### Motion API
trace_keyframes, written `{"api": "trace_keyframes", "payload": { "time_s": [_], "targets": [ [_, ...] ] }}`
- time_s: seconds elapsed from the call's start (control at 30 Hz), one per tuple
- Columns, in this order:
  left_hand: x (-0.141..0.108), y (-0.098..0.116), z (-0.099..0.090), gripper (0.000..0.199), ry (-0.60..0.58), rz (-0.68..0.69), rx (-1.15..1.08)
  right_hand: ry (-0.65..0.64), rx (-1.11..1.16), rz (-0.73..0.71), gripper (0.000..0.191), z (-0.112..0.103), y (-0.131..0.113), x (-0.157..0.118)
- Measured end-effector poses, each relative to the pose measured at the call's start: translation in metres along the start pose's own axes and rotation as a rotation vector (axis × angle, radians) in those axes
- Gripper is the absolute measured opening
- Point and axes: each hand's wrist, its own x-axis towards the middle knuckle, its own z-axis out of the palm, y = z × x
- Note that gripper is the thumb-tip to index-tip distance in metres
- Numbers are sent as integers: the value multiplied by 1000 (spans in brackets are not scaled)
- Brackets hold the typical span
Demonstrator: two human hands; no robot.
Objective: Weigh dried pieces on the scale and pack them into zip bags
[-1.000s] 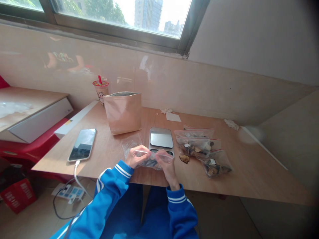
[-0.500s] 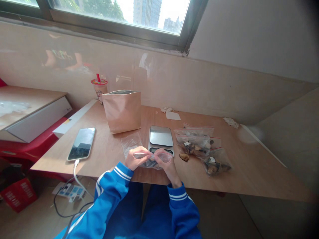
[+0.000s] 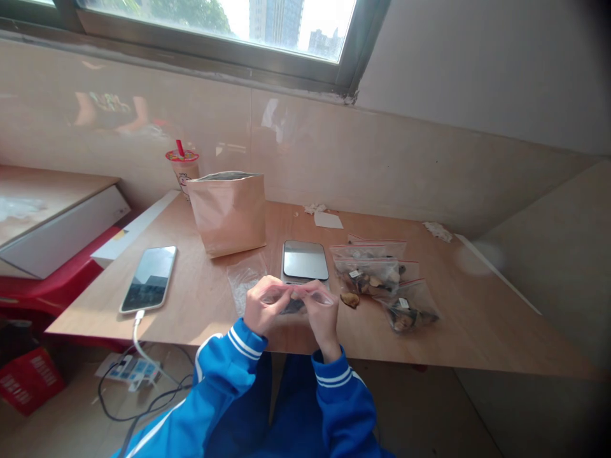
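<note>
My left hand (image 3: pixel 264 306) and right hand (image 3: pixel 322 315) are close together, both pinching the top edge of a clear zip bag (image 3: pixel 293 306) of dark pieces, held over the table (image 3: pixel 458 331) just in front of the scale (image 3: pixel 305 261). Second clear bag (image 3: pixel 244 286) lies under my left hand. Filled zip bags (image 3: pixel 367 275) lie right of the scale, one loose slice (image 3: pixel 350 299) beside them. Paper bag (image 3: pixel 226 214) behind; phone (image 3: pixel 147 278) to the left.

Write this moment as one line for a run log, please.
Left hand: pinches clear plastic bag holding dark pieces | right hand: pinches same bag | nearby: kitchen scale, filled zip bags | rest: paper bag, phone
</note>
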Motion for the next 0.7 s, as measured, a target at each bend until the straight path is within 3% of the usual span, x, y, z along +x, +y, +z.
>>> {"api": "trace_keyframes", "payload": {
  "time_s": [0.1,0.3,0.47,0.6,0.7],
  "targets": [
    [6,6,6,17,-10,-75,-18,64,-24,-7,20,-5,-3,5],
    [15,11,12,41,-70,-293,-193,-81,-31,58,39,-37,-1,15],
    [17,28,32,59,-215,-530,-453,95,-119,54,49,-55,-6,17],
    [22,34,45,64,-326,-524,-466,86,-130,115,49,-82,-9,29],
    [27,27,34,67,-277,-441,-321,189,-158,147,51,-121,-3,49]
  ]
}}
